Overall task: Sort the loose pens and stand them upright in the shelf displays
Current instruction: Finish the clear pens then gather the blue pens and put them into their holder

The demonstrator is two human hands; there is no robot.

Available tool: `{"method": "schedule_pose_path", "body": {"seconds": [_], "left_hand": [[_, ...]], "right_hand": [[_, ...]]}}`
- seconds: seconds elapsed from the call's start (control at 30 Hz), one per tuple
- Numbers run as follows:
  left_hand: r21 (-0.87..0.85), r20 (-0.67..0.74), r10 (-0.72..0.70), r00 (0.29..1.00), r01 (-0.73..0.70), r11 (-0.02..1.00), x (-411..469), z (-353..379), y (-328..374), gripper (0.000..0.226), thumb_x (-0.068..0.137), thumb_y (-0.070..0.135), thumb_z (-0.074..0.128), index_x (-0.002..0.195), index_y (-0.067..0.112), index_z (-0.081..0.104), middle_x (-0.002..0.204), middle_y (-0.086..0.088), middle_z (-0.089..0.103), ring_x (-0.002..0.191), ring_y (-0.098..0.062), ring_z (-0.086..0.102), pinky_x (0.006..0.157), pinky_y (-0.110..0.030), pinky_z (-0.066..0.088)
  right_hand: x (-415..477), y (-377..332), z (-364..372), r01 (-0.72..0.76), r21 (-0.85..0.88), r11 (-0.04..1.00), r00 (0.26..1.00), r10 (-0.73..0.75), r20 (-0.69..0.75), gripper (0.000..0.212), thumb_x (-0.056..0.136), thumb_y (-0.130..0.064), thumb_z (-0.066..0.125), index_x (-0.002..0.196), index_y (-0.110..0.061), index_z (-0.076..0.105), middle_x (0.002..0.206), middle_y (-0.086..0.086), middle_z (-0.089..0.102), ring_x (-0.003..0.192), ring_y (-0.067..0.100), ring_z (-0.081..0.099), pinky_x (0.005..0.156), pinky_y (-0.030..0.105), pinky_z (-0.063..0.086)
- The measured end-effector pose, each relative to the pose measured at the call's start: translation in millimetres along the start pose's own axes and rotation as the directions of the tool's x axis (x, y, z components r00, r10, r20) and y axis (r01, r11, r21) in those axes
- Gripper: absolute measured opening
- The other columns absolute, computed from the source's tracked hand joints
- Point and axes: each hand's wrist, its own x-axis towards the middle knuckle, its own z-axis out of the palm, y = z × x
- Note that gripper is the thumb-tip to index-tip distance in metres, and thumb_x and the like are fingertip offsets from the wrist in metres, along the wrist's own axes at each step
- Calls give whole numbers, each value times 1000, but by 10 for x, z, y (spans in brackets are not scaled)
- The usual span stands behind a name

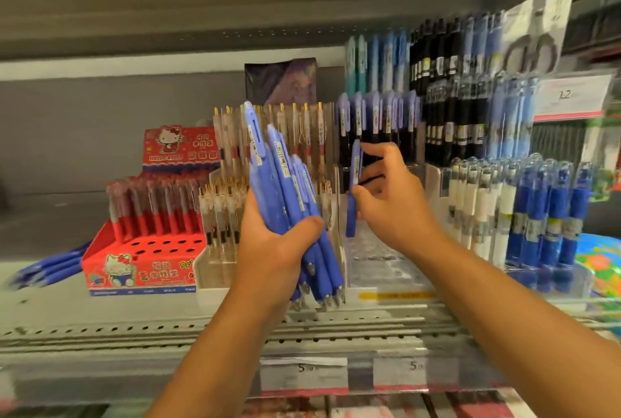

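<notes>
My left hand [274,242] grips a bundle of several blue pens [285,189], tips pointing down, in front of the shelf. My right hand [393,199] pinches a single blue pen [353,189] upright, just in front of a clear acrylic display [376,263]. The front rows of that display are bare; its back rows hold matching blue-capped pens [376,115]. More loose blue pens [50,266] lie flat on the shelf at far left.
A red cartoon-cat pen box [141,266] stands at left with red pens. Clear gold-clip pens [228,209] fill the display behind my left hand. White and blue pens [524,216] stand at right. Price tags [305,370] line the shelf edge.
</notes>
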Motion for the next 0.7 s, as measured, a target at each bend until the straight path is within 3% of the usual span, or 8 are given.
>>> {"method": "schedule_pose_path", "body": {"seconds": [0.17, 0.33, 0.6, 0.7], "left_hand": [[12, 42, -11, 999, 11, 1000, -19, -34, -4, 70, 87, 9, 69, 146, 28, 38, 118, -1, 63, 89, -13, 70, 68, -24, 60], [19, 103, 1, 995, -3, 1000, -28, -22, 19, 66, 89, 6, 68, 143, 30, 39, 112, 4, 63, 79, -2, 68, 62, -15, 55], [14, 129, 3, 992, -5, 1000, -54, -12, 47, 66, 87, 6, 70, 132, 43, 39, 111, 11, 64, 84, -1, 68, 64, -16, 56], [18, 134, -9, 991, 7, 1000, -52, -13, 44, 67, 87, 6, 70, 132, 44, 38, 113, 13, 63, 87, 0, 68, 66, -15, 56]], "right_hand": [[-76, 30, 34, 5, -105, 994, 998, 2, 63, 48, 89, -8, 64, 114, -38, 36, 85, -5, 55, 69, 11, 59, 57, 31, 51], [-135, 32, 44, -8, -240, 971, 995, 32, 95, 45, 88, -14, 67, 117, -31, 37, 81, -5, 59, 68, 11, 60, 63, 40, 55], [-176, 19, 5, -87, -303, 949, 989, 118, 84, 42, 88, -23, 69, 116, -31, 38, 76, -9, 61, 68, 4, 60, 60, 28, 51], [-168, -49, -34, -98, -283, 954, 995, 98, -14, 36, 88, -24, 68, 115, -26, 44, 82, -8, 59, 70, 2, 56, 59, 21, 42]]}}
